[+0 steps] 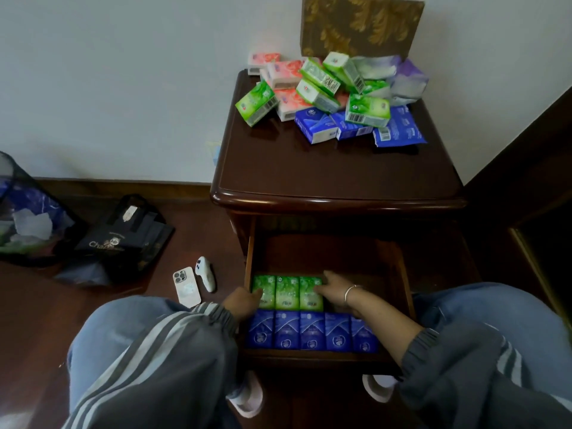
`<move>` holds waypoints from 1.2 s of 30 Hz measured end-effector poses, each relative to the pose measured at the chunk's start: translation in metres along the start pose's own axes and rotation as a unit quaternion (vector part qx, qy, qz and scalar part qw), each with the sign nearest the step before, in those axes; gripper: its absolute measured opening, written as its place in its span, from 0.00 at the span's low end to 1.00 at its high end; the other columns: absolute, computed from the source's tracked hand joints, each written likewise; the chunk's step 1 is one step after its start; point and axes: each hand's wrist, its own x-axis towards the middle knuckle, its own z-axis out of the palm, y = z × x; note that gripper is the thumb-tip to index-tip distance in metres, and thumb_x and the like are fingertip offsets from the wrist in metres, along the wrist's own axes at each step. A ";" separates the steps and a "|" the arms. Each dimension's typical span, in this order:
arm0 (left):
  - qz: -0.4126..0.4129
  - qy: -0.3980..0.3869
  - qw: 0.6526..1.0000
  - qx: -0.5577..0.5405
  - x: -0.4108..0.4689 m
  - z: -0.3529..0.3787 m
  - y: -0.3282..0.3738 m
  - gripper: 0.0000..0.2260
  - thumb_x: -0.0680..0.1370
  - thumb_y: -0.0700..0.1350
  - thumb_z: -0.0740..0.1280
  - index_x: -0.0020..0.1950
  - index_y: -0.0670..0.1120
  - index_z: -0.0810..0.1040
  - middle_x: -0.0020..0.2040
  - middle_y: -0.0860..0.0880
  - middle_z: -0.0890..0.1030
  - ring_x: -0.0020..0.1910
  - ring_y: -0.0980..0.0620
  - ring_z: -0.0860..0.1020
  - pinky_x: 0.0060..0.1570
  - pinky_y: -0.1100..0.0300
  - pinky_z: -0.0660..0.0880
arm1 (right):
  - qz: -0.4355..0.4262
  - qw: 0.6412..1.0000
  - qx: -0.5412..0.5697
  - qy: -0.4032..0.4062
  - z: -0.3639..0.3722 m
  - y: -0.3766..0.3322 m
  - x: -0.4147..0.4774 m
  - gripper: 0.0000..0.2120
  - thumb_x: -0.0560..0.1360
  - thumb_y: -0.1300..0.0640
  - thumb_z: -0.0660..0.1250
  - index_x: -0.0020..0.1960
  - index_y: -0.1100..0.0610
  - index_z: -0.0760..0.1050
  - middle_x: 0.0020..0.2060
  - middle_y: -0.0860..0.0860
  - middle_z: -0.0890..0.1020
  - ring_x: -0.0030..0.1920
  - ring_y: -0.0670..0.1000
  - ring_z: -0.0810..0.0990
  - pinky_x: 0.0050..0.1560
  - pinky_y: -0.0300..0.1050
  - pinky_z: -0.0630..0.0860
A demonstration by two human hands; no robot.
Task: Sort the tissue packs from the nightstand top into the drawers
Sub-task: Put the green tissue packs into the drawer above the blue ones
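A dark wooden nightstand carries a loose heap of tissue packs at its back: pink, green, blue and purple ones. Its drawer stands pulled out below. Inside, three green packs lie side by side in a row, with several blue packs in a row in front of them. My left hand touches the left end of the green row. My right hand presses with straight fingers on the right green pack.
A brown patterned box leans on the wall behind the heap. On the floor to the left lie a white phone, a white controller, a black bag and a mesh bin. My knees flank the drawer.
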 end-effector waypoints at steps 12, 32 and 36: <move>0.164 0.402 0.884 -0.175 -0.056 -0.102 0.043 0.21 0.78 0.42 0.63 0.70 0.37 0.67 0.66 0.36 0.72 0.65 0.39 0.71 0.64 0.48 0.67 | -0.250 0.846 -0.192 0.431 -0.161 -0.047 -0.100 0.24 0.77 0.50 0.63 0.70 0.56 0.67 0.70 0.53 0.69 0.73 0.55 0.62 0.71 0.55 0.60; 0.373 0.372 0.815 0.242 -0.022 -0.063 0.261 0.27 0.81 0.58 0.54 0.78 0.51 0.56 0.78 0.44 0.56 0.77 0.41 0.51 0.72 0.42 0.52 | -0.085 0.873 -0.308 0.369 -0.185 -0.031 -0.036 0.32 0.76 0.33 0.42 0.76 0.44 0.44 0.77 0.44 0.46 0.76 0.50 0.44 0.72 0.61 0.45; 0.341 0.355 0.838 0.237 -0.016 -0.056 0.269 0.28 0.81 0.59 0.52 0.78 0.50 0.53 0.78 0.43 0.56 0.77 0.39 0.49 0.72 0.38 0.52 | -0.088 0.870 -0.309 0.373 -0.185 -0.030 -0.036 0.32 0.75 0.34 0.42 0.76 0.45 0.45 0.77 0.45 0.47 0.76 0.51 0.44 0.71 0.61 0.45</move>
